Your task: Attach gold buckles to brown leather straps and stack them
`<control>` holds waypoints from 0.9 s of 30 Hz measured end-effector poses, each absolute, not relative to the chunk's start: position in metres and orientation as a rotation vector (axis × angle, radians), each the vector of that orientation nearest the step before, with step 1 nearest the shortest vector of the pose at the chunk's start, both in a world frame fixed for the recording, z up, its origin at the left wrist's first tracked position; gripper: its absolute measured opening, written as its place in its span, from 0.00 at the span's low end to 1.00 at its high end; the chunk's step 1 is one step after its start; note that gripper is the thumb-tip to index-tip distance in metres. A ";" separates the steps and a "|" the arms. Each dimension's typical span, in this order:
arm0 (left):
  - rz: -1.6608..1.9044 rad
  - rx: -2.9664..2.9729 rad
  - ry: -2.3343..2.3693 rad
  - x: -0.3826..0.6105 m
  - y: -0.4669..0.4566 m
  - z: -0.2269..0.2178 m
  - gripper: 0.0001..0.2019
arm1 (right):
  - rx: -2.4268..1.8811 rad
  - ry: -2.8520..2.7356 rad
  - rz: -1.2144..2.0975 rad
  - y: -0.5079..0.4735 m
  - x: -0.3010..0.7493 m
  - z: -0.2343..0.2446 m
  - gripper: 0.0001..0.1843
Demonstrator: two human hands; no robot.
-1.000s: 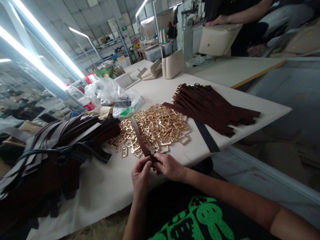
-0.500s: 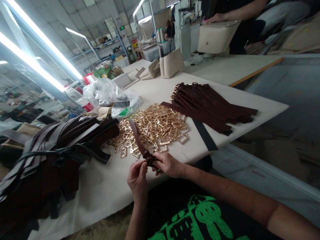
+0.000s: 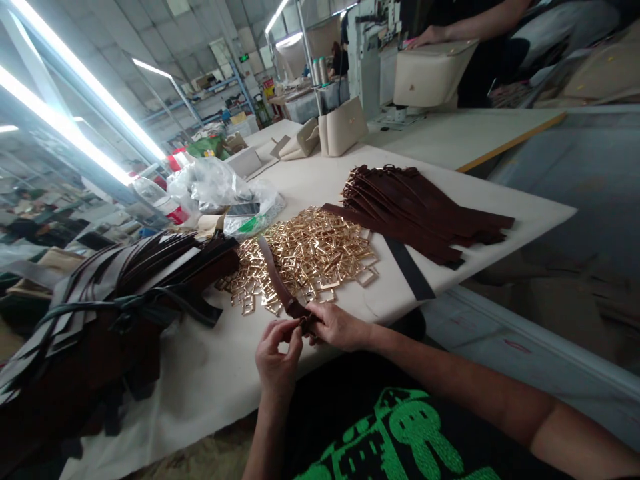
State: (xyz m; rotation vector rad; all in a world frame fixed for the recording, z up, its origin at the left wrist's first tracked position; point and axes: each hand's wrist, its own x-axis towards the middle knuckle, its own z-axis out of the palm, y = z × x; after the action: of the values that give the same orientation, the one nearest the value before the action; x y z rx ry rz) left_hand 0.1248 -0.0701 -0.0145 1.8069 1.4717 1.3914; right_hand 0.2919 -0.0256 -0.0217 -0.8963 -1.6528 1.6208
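Note:
A brown leather strap (image 3: 276, 280) is held at its near end between both hands, its free end reaching over a heap of gold rectangular buckles (image 3: 320, 250). My right hand (image 3: 343, 327) is closed around the strap from the right. My left hand (image 3: 277, 350) pinches at the strap's folded end with thumb and forefinger; what exactly lies between those fingertips is too small to make out. Behind the heap to the right lies a fanned pile of brown straps (image 3: 415, 207) with gold buckles at their far ends.
A tied bundle of dark straps (image 3: 115, 293) lies at the left. A black strip (image 3: 409, 270) lies on the white table (image 3: 530, 207). Plastic bags (image 3: 210, 187) and a phone (image 3: 243, 210) sit behind the buckles. Across, a co-worker's hand (image 3: 427, 37) rests on a beige bag (image 3: 430, 73).
My left fingers have shifted slightly up and right along the strap's folded end, and the thumb and forefinger now form a rounder gap. The right hand keeps its grip.

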 end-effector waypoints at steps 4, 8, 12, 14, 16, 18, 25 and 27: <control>1.372 2.055 1.531 0.126 -0.071 -0.017 0.08 | -0.898 -1.716 1.554 -0.024 0.292 -0.021 0.07; 1.368 2.200 1.557 0.128 -0.070 -0.023 0.10 | -0.887 -1.746 1.533 -0.022 0.290 -0.021 0.09; 1.304 2.018 1.553 0.128 -0.068 -0.023 0.08 | -0.855 -1.774 1.561 -0.022 0.296 -0.017 0.09; 1.248 1.856 1.539 0.126 -0.067 -0.019 0.07 | -0.797 -1.802 1.609 -0.023 0.300 -0.013 0.09; 1.185 1.752 1.519 0.125 -0.065 -0.016 0.07 | -0.754 -1.843 1.619 -0.024 0.303 -0.011 0.10; 1.148 1.685 1.492 0.126 -0.064 -0.014 0.06 | -0.778 -1.808 1.601 -0.025 0.301 -0.013 0.10; 1.339 1.200 1.345 0.137 -0.062 -0.021 0.09 | -0.908 -1.596 1.537 -0.025 0.284 -0.026 0.07; 1.368 1.143 1.340 0.138 -0.061 -0.021 0.10 | -0.902 -1.576 1.551 -0.025 0.283 -0.025 0.05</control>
State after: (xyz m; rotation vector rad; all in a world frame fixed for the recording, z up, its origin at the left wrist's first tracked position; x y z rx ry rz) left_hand 0.1379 -0.0610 -0.0209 1.1434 1.3399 1.3682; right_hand 0.2829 -0.0248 -0.0252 -0.9017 -1.5764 1.5506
